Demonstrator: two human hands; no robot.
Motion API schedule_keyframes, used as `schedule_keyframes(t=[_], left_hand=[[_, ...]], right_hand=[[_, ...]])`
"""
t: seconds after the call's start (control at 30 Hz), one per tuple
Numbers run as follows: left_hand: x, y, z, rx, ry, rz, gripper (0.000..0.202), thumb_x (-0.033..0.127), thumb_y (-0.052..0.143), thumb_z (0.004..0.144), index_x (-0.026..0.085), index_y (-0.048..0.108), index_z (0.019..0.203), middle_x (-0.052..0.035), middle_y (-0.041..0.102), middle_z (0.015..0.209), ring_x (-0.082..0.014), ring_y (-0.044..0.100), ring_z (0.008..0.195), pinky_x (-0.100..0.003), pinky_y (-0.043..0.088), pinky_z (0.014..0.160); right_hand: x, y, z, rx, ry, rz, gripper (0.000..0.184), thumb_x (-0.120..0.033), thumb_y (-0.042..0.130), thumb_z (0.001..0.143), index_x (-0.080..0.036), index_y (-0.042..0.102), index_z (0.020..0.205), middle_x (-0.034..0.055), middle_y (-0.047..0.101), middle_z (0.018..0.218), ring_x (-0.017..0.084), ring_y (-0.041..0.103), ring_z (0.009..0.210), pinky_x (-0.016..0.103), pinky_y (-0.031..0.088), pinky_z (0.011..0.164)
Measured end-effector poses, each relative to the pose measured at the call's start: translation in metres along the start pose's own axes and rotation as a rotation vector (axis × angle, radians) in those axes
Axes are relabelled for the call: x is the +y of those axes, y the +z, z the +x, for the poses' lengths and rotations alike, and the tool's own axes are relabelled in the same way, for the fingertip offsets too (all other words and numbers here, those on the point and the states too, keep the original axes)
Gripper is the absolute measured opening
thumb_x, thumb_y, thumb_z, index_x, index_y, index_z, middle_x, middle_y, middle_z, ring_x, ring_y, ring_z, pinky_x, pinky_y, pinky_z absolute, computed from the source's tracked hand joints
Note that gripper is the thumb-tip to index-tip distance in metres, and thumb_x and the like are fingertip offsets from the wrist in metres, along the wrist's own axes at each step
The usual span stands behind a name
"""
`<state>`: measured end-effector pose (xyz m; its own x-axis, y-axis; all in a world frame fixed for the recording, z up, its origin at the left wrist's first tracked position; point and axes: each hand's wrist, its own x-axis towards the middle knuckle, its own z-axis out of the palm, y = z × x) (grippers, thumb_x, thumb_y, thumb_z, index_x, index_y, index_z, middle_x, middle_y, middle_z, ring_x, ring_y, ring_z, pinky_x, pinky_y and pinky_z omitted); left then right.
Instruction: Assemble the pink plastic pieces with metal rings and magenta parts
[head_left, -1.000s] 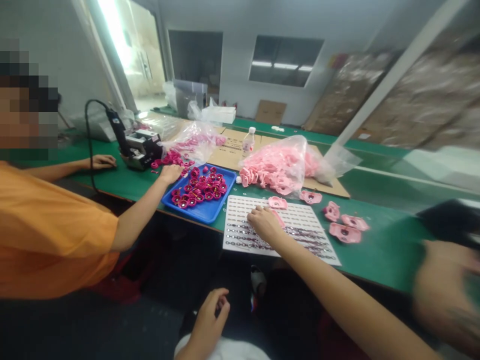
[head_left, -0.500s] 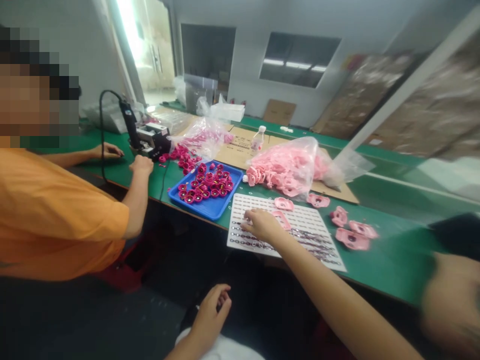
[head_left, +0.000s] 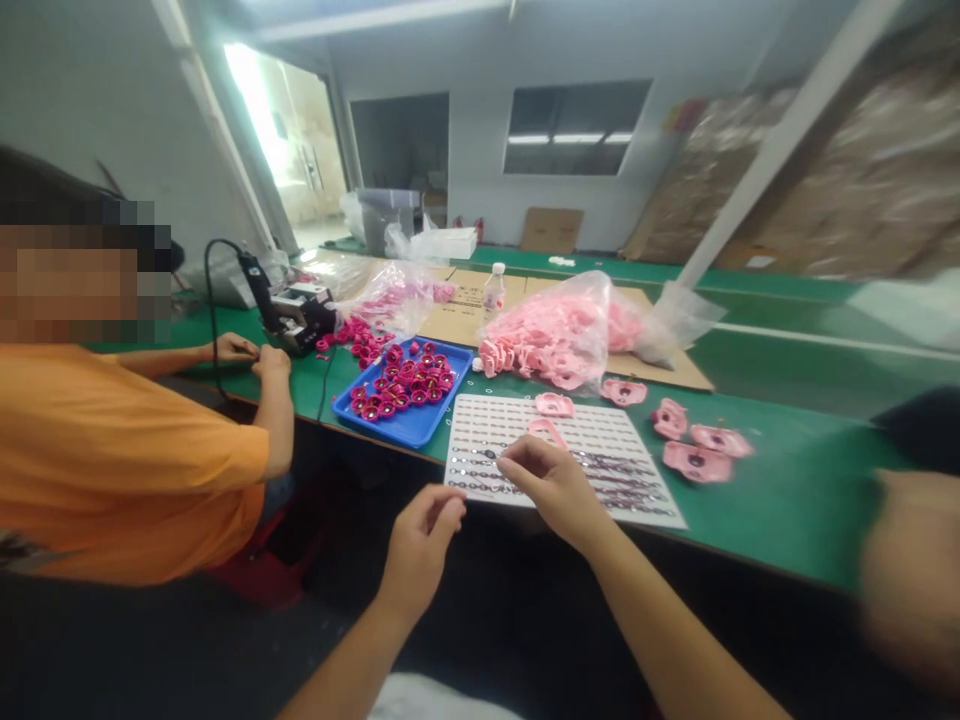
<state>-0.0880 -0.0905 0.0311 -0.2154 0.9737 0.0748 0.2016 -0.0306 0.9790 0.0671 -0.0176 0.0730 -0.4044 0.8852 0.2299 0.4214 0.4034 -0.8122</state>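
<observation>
My right hand (head_left: pixel 555 490) has thumb and fingertips drawn together at the left part of the white sheet (head_left: pixel 600 432), seemingly clamped on a dark oval piece (head_left: pixel 490 454). My left hand (head_left: pixel 421 535) is curled just off the counter (head_left: pixel 787 510), near side; I can't tell whether it holds anything. I'd judge a light pinch at the piece's rim best, with my wrist lifted over the rows of shapes.

The sheet appears to overhang the near edge, so leaning there could tip it. The blue tray (head_left: pixel 420 432) crowds its left, and a pink piece (head_left: pixel 554 405) rests at its far side. Roomier green lies right, between the loose pink pieces (head_left: pixel 697 462) and another person's blurred arm (head_left: pixel 911 570).
</observation>
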Motion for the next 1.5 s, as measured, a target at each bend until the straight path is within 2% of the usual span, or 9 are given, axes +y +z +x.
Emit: schedule_keyframes(t=[0.1,0.2,0.63,0.97,1.03,1.17,1.27,1.37,1.5], left_hand=[[0.036,0.014,0.021,-0.067,0.072,-0.029,0.021,0.031,0.044,0.073,0.02,0.055,0.087,-0.0024,0.057,0.078,-0.013,0.052,0.066,-0.025,0.043,0.062],[0.048,0.031,0.032,-0.134,0.093,-0.02,0.017,0.029,0.047,0.071,0.016,0.056,0.079,-0.002,0.056,0.072,-0.0112,0.051,0.062,-0.022,0.042,0.058],[0.048,0.092,0.053,-0.215,0.023,0.096,0.012,0.024,0.052,0.067,0.013,0.056,0.068,-0.0002,0.054,0.06,-0.0078,0.047,0.049,-0.017,0.036,0.043],[0.021,0.121,0.079,-0.483,-0.176,-0.178,0.016,0.032,0.04,0.073,0.017,0.045,0.072,0.0055,0.033,0.049,-0.0037,0.029,0.038,-0.016,0.025,0.035],[0.013,0.122,0.095,-0.432,-0.132,-0.068,0.018,0.034,0.037,0.074,0.017,0.046,0.073,0.0055,0.032,0.048,-0.0046,0.029,0.038,-0.017,0.026,0.036],[0.0,0.114,0.139,-0.177,0.167,0.512,0.026,0.036,0.038,0.073,0.017,0.051,0.064,0.0024,0.042,0.051,-0.0088,0.04,0.048,-0.02,0.033,0.048],[-0.004,0.118,0.173,-0.15,0.249,0.644,0.02,0.033,0.043,0.071,0.017,0.055,0.067,0.0003,0.05,0.059,-0.0113,0.045,0.058,-0.023,0.035,0.059],[-0.004,0.141,0.201,-0.17,0.275,0.649,0.02,0.031,0.047,0.069,0.018,0.055,0.083,-0.0026,0.056,0.077,-0.0123,0.048,0.068,-0.024,0.035,0.066],[-0.007,0.182,0.227,-0.201,0.272,0.653,0.03,0.035,0.056,0.062,0.015,0.056,0.084,-0.0067,0.058,0.082,-0.0168,0.05,0.078,-0.027,0.036,0.071]], right_hand=[[-0.013,-0.012,-0.018,0.023,0.04,0.109,0.017,-0.034,0.04,0.077,-0.021,0.05,0.073,-0.0006,0.053,0.066,0.013,0.048,0.063,0.024,0.037,0.058],[-0.014,-0.021,-0.027,0.053,0.078,0.158,0.014,-0.031,0.042,0.076,-0.021,0.051,0.072,-0.0003,0.053,0.067,0.013,0.049,0.063,0.025,0.037,0.058],[0.029,-0.045,-0.042,0.28,0.309,0.353,0.016,-0.034,0.045,0.075,-0.019,0.049,0.07,0.0,0.051,0.065,0.013,0.048,0.062,0.024,0.038,0.057],[0.057,-0.041,-0.034,0.247,0.44,1.0,0.016,-0.036,0.044,0.074,-0.023,0.043,0.066,-0.0011,0.04,0.054,0.01,0.042,0.05,0.024,0.038,0.049],[0.061,-0.043,-0.032,0.256,0.465,1.092,0.015,-0.037,0.04,0.075,-0.024,0.04,0.067,-0.0006,0.04,0.054,0.011,0.044,0.051,0.025,0.039,0.05],[0.073,-0.054,-0.033,0.322,0.469,1.173,0.014,-0.035,0.038,0.077,-0.025,0.038,0.067,0.0007,0.042,0.058,0.012,0.046,0.053,0.027,0.041,0.051],[0.083,-0.064,-0.036,0.339,0.467,1.218,0.014,-0.034,0.039,0.077,-0.025,0.038,0.066,0.0006,0.042,0.057,0.012,0.045,0.054,0.028,0.041,0.053],[0.09,-0.071,-0.038,0.355,0.46,1.244,0.014,-0.033,0.04,0.077,-0.026,0.04,0.064,0.0003,0.041,0.057,0.012,0.044,0.053,0.03,0.039,0.054],[0.092,-0.077,-0.04,0.374,0.455,1.209,0.014,-0.033,0.041,0.075,-0.028,0.042,0.062,0.0012,0.042,0.057,0.012,0.044,0.052,0.034,0.036,0.054]])
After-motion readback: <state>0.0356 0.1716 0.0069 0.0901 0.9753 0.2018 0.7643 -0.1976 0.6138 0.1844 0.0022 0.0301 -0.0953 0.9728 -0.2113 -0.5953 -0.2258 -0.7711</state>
